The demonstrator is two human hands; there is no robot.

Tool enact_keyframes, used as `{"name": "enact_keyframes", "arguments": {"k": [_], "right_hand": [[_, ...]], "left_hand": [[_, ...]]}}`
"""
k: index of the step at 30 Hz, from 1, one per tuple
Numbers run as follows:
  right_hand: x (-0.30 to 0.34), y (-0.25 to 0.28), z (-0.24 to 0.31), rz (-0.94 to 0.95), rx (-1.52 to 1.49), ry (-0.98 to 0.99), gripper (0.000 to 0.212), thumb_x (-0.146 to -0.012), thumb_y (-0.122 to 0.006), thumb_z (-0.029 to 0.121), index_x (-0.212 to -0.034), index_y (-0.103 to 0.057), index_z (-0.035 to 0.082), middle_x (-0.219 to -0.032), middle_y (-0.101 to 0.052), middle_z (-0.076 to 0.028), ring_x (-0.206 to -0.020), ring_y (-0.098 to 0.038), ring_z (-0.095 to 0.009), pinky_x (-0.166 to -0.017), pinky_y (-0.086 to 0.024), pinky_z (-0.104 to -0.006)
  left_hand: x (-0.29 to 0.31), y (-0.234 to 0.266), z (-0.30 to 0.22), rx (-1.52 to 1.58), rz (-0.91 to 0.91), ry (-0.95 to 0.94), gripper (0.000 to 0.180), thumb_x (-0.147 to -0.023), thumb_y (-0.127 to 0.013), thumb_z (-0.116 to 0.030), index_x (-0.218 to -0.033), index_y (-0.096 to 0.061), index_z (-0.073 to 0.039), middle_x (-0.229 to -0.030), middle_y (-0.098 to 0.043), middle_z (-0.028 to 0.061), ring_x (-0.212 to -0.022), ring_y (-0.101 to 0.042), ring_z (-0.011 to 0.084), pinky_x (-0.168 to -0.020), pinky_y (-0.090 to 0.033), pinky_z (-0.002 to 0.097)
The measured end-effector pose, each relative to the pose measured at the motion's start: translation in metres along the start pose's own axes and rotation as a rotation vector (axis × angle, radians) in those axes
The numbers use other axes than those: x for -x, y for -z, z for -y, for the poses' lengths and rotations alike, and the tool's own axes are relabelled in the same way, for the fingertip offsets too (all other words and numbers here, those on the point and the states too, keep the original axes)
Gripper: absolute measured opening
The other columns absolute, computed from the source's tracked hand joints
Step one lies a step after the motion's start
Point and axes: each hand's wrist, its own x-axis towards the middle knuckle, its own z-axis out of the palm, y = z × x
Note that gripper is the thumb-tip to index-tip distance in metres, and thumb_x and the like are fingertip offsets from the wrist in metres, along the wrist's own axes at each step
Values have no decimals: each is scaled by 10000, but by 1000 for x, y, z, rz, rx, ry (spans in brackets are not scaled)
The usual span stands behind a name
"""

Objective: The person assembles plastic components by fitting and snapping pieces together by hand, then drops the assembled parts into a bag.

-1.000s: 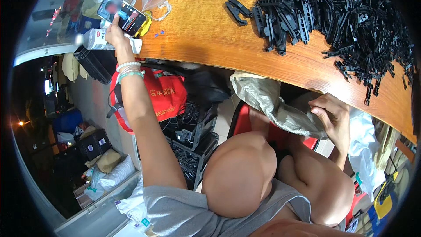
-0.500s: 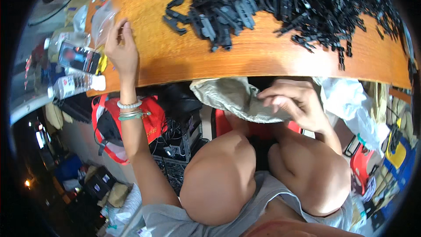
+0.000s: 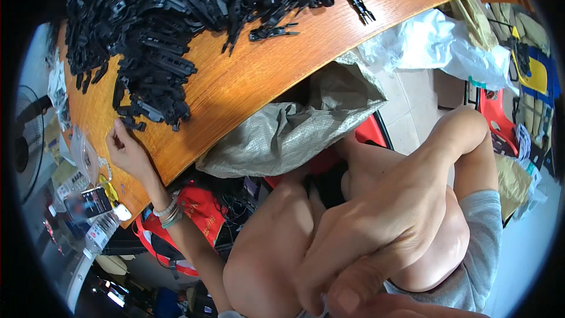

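Observation:
My left hand [image 3: 128,154] rests at the left part of the wooden table [image 3: 226,91], its fingers loosely curled and apart, with nothing visible in them. Just beyond its fingertips lies the near end of a big heap of black plastic clip-like parts [image 3: 162,59]. Bracelets circle the left wrist. Large and close, my right hand [image 3: 382,224] is raised above my knees, thumb and fingers drawn together in a pinch near the lower edge. What it pinches, if anything, I cannot make out. A grey-beige woven sack [image 3: 282,135] hangs open between the table edge and my legs.
By my left hand are a clear plastic bag [image 3: 84,156], a phone-like dark object [image 3: 88,203] and a water bottle [image 3: 101,232]. A red bag [image 3: 203,212] lies under the table. White plastic bags [image 3: 438,47] and a red chair [image 3: 499,121] stand to the right.
My view has swung to the right. My right hand has left the sack and come up close, fingers pinched. My left hand has lowered onto the table beside the black parts.

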Motion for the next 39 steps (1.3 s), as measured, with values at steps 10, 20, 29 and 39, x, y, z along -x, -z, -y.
{"name": "enact_keyframes", "arguments": {"k": [10,20,29,39], "right_hand": [[210,96,61,-1092,357,-139,390,-958,-451,306,-773,-584,-10,-630,-548,-63,-484,-441,-79,-437,-359,-200],[486,232,95,-1656,222,663,271,-955,-441,186,-876,-489,-68,-814,-537,-164,-768,-551,-303,-811,-504,-465],[411,233,199,-1948,416,924,663,-970,-329,412,-1313,-211,-143,-1334,-286,-372,-1239,-354,-463,-1024,-371,-492],[251,142,169,-1591,1572,490,493,-952,-455,382,-720,-595,-30,-599,-583,-67,-549,-556,-137,-524,-425,-240]], "left_hand": [[1,0,9,152,-65,34,369,-925,-549,-295,-775,-607,38,-655,-539,10,-585,-440,69,-511,-332,209],[-1,-3,3,270,9,100,385,-933,-533,-327,-747,-593,4,-620,-498,-11,-539,-382,52,-485,-284,217],[2,5,3,240,-4,72,382,-938,-524,-320,-757,-594,8,-623,-518,7,-534,-388,51,-493,-290,213],[1,-4,-4,-20,-6,-13,311,-891,-602,-253,-840,-619,54,-723,-581,28,-661,-482,88,-600,-400,236]]}}
